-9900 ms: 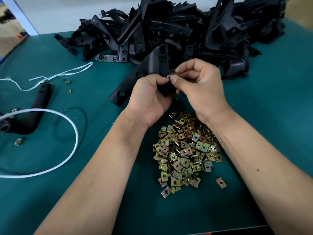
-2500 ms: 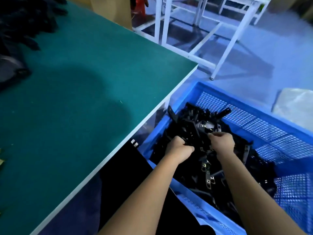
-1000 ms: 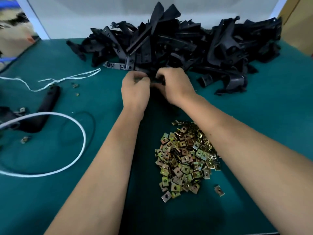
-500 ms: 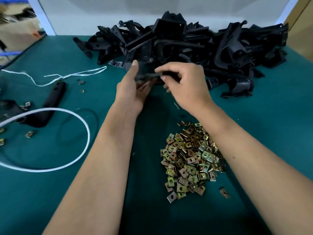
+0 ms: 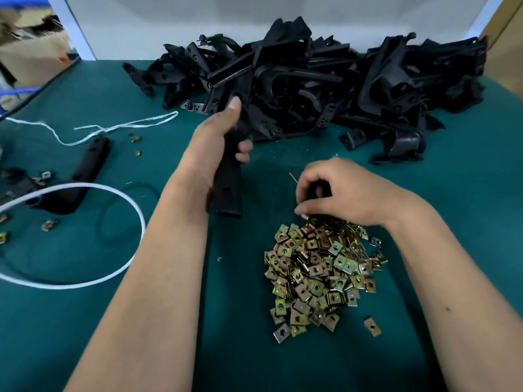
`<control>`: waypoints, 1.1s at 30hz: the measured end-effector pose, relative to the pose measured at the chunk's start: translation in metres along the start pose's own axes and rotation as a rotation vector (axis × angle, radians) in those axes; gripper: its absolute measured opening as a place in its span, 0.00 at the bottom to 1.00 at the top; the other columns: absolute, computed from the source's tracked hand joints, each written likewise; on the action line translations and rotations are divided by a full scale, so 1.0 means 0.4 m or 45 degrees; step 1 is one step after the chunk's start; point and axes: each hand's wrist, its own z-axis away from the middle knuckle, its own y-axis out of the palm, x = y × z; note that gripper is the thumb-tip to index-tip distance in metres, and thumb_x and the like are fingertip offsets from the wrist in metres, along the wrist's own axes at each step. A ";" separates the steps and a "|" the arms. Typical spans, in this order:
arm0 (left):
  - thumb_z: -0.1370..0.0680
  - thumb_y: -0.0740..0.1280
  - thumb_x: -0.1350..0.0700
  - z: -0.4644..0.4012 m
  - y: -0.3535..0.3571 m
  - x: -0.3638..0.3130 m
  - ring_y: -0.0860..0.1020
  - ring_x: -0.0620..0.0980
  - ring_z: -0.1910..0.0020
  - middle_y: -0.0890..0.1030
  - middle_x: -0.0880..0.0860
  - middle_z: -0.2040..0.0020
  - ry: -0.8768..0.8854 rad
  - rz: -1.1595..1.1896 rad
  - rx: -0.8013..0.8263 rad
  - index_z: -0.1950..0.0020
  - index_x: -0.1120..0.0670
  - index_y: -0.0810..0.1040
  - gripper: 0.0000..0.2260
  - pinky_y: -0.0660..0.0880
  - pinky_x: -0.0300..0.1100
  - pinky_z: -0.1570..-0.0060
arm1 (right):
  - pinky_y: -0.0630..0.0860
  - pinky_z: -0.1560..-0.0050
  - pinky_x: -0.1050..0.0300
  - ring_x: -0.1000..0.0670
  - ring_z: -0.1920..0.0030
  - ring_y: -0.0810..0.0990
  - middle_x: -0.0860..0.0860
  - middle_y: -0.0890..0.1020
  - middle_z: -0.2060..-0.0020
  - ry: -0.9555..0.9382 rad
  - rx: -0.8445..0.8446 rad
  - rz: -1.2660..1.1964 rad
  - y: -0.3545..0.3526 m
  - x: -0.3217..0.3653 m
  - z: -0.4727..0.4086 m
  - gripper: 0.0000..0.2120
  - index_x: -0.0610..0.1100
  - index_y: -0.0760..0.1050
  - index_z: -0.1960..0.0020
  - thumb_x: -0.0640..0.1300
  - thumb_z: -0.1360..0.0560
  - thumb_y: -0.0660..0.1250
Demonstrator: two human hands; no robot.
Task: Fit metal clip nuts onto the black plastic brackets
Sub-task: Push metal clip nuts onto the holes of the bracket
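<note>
My left hand (image 5: pixel 210 142) grips a long black plastic bracket (image 5: pixel 227 190), whose near end points toward me over the green table. A big heap of black brackets (image 5: pixel 311 89) lies along the back of the table. A pile of brass-coloured metal clip nuts (image 5: pixel 319 273) lies in front of me. My right hand (image 5: pixel 339 190) rests curled at the far edge of that pile, fingertips down among the nuts. Whether a nut is pinched between its fingers is hidden.
A white cord loop (image 5: pixel 85 236) and thin white string (image 5: pixel 113 127) lie on the left of the green table (image 5: pixel 467 207). Another black bracket (image 5: pixel 82 171) and a few stray clip nuts (image 5: pixel 48 224) sit there too. A white wall backs the heap.
My left hand has closed on a bracket and drawn it out of the heap toward me. My right hand has left the heap and dropped onto the far edge of the clip nut pile.
</note>
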 end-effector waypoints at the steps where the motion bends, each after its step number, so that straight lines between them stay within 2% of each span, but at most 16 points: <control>1: 0.18 0.69 0.48 0.005 0.004 0.009 0.72 0.47 0.70 0.76 0.51 0.61 0.003 -0.059 0.040 0.52 0.54 0.72 0.12 0.69 0.37 0.74 | 0.73 0.60 0.64 0.58 0.61 0.80 0.58 0.83 0.62 0.020 -0.069 0.002 0.002 -0.006 -0.001 0.06 0.53 0.81 0.59 0.49 0.28 0.79; 3: 0.17 0.67 0.49 0.016 0.011 0.022 0.74 0.49 0.68 0.78 0.54 0.59 0.011 -0.141 0.141 0.49 0.55 0.71 0.11 0.73 0.38 0.71 | 0.75 0.57 0.61 0.58 0.60 0.81 0.57 0.83 0.61 0.051 -0.254 -0.071 0.004 -0.018 -0.003 0.06 0.52 0.80 0.57 0.47 0.25 0.77; 5: 0.16 0.65 0.51 0.026 0.018 0.030 0.76 0.51 0.67 0.78 0.56 0.59 0.013 -0.165 0.267 0.44 0.55 0.70 0.08 0.76 0.39 0.68 | 0.78 0.56 0.60 0.56 0.60 0.82 0.55 0.84 0.62 0.062 -0.450 -0.273 0.010 -0.025 -0.007 0.05 0.49 0.79 0.54 0.44 0.24 0.76; 8: 0.14 0.61 0.55 0.035 0.042 0.044 0.77 0.52 0.67 0.77 0.58 0.62 0.010 -0.183 0.381 0.43 0.55 0.69 0.04 0.78 0.40 0.64 | 0.76 0.66 0.64 0.55 0.68 0.80 0.53 0.84 0.65 0.092 -0.681 -0.645 0.016 -0.031 -0.014 0.02 0.46 0.82 0.51 0.40 0.23 0.74; 11: 0.14 0.60 0.57 0.037 0.056 0.055 0.77 0.51 0.66 0.78 0.57 0.62 0.037 -0.237 0.411 0.46 0.54 0.70 0.02 0.77 0.39 0.63 | 0.72 0.71 0.65 0.55 0.70 0.77 0.51 0.84 0.66 0.153 -0.791 -0.965 0.018 -0.030 -0.018 0.03 0.46 0.84 0.52 0.40 0.21 0.72; 15: 0.14 0.59 0.56 0.036 0.062 0.062 0.77 0.49 0.67 0.79 0.54 0.63 0.056 -0.328 0.506 0.47 0.54 0.71 0.04 0.77 0.38 0.63 | 0.70 0.72 0.65 0.54 0.70 0.77 0.50 0.85 0.65 0.141 -0.823 -1.043 0.018 -0.029 -0.016 0.04 0.48 0.84 0.54 0.42 0.21 0.72; 19: 0.14 0.60 0.56 0.036 0.065 0.070 0.76 0.51 0.66 0.79 0.56 0.62 0.060 -0.350 0.518 0.45 0.55 0.71 0.04 0.76 0.38 0.63 | 0.72 0.68 0.66 0.55 0.66 0.79 0.52 0.86 0.61 0.063 -0.871 -0.993 0.020 -0.025 -0.018 0.04 0.49 0.82 0.55 0.42 0.22 0.73; 21: 0.14 0.60 0.56 0.036 0.064 0.072 0.76 0.51 0.65 0.79 0.57 0.60 0.057 -0.309 0.507 0.47 0.54 0.73 0.05 0.76 0.38 0.63 | 0.73 0.67 0.65 0.57 0.62 0.78 0.55 0.83 0.63 0.075 -0.882 -0.968 0.022 -0.023 -0.018 0.05 0.52 0.82 0.57 0.45 0.22 0.73; 23: 0.14 0.61 0.56 0.036 0.062 0.073 0.76 0.51 0.65 0.79 0.58 0.59 0.058 -0.296 0.517 0.48 0.54 0.74 0.05 0.76 0.38 0.64 | 0.72 0.68 0.62 0.56 0.62 0.76 0.54 0.80 0.64 0.090 -0.860 -1.046 0.025 -0.021 -0.019 0.06 0.52 0.82 0.57 0.45 0.22 0.73; 28: 0.14 0.61 0.56 0.038 0.062 0.074 0.76 0.51 0.64 0.79 0.59 0.57 0.052 -0.295 0.553 0.46 0.54 0.74 0.04 0.77 0.38 0.63 | 0.71 0.70 0.63 0.54 0.64 0.78 0.49 0.81 0.63 0.046 -0.819 -1.363 0.029 -0.015 -0.022 0.03 0.43 0.81 0.54 0.38 0.21 0.72; 33: 0.14 0.59 0.57 0.041 0.066 0.077 0.76 0.51 0.65 0.78 0.59 0.58 0.075 -0.319 0.593 0.41 0.58 0.71 0.05 0.76 0.39 0.62 | 0.78 0.59 0.64 0.53 0.58 0.84 0.49 0.86 0.58 0.029 -0.803 -1.460 0.031 -0.016 -0.022 0.09 0.42 0.84 0.50 0.31 0.23 0.71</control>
